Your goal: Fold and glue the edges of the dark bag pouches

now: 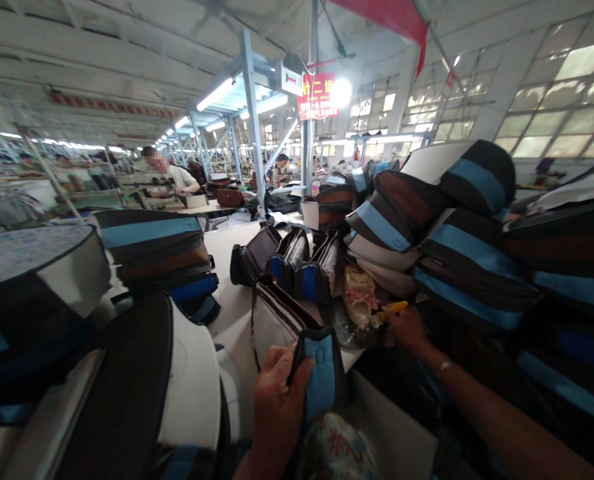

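My left hand [279, 393] grips the end of an unfinished bag [324, 373], thumb on its light-blue panel with a small stitched tab. The bag is dark-edged and its open body with a pale lining [277, 320] stretches away across the table. My right hand [411, 328] is closed round a yellow-handled tool [395, 307] that looks like a brush; its tip is hard to make out. That tip is at a crusted, yellowish container [359, 300] with a pink rag-like piece on it. A dark, spattered surface [349, 327] lies under the container.
Several open bags [297, 263] stand behind the held one. Stacked bag pieces with blue stripes rise on the right [477, 260] and left [157, 247]. A large black-and-white piece [187, 373] is close at left. A co-worker [171, 175] sits farther back, beyond a blue post [253, 120].
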`<state>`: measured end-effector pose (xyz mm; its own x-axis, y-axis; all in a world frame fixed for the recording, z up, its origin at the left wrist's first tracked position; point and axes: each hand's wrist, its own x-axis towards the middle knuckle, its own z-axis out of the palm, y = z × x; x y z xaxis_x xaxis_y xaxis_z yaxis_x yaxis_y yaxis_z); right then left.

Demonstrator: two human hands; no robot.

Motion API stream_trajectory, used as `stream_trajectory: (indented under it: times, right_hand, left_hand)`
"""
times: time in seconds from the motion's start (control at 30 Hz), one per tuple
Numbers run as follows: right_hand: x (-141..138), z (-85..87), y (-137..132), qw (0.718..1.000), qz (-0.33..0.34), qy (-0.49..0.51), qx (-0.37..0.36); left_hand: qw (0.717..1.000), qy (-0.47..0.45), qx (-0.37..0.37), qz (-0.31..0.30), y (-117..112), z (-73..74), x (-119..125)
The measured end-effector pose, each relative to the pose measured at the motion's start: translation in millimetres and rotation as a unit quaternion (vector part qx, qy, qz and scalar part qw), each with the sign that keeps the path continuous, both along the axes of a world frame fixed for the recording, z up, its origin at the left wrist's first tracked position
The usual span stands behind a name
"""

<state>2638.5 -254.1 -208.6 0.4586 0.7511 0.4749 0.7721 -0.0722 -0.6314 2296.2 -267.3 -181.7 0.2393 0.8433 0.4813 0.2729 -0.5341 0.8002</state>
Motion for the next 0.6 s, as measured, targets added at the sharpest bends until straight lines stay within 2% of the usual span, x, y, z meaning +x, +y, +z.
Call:
stream_trajectory:
  times: [0.1, 0.2, 0.27, 0.33, 0.4, 0.47, 0.53, 0.6]
  right_hand:
    - [-11.8, 42.7, -13.9, 0.998, 0.015, 0.035, 0.052]
    - [-36.5, 96.6, -28.9, 0.991, 0.052, 0.065, 0.105]
    - [-63.2, 131.0, -39.7, 0.981, 0.119, 0.079, 0.134]
    - [-93.2, 156.8, -48.1, 0.956, 0.239, 0.081, 0.15]
    - [-118.5, 170.6, -50.7, 0.929, 0.345, 0.035, 0.131]
    - [-132.9, 174.7, -46.6, 0.908, 0.407, -0.039, 0.095]
    - [-136.0, 174.8, -39.4, 0.897, 0.421, -0.107, 0.081]
    - [-132.7, 175.9, -34.3, 0.898, 0.399, -0.156, 0.097]
  left_hand:
    - [1.0, -0.003, -0.011, -0.028, 2.5, 5.5, 3.7]
    - [0.999, -0.009, -0.011, -0.049, 3.5, 9.2, 10.1]
    - [0.998, -0.011, -0.005, -0.055, 3.5, 11.0, 14.9]
    - [0.998, -0.014, -0.003, -0.057, 3.4, 12.5, 19.1]
    - [0.998, -0.015, -0.007, -0.057, 3.1, 14.1, 21.9]
    - [0.998, -0.016, -0.004, -0.056, 2.7, 16.0, 23.2]
    - [0.998, -0.016, 0.001, -0.054, 2.0, 18.4, 23.1]
    - [0.998, -0.021, 0.001, -0.058, 1.4, 21.2, 22.2]
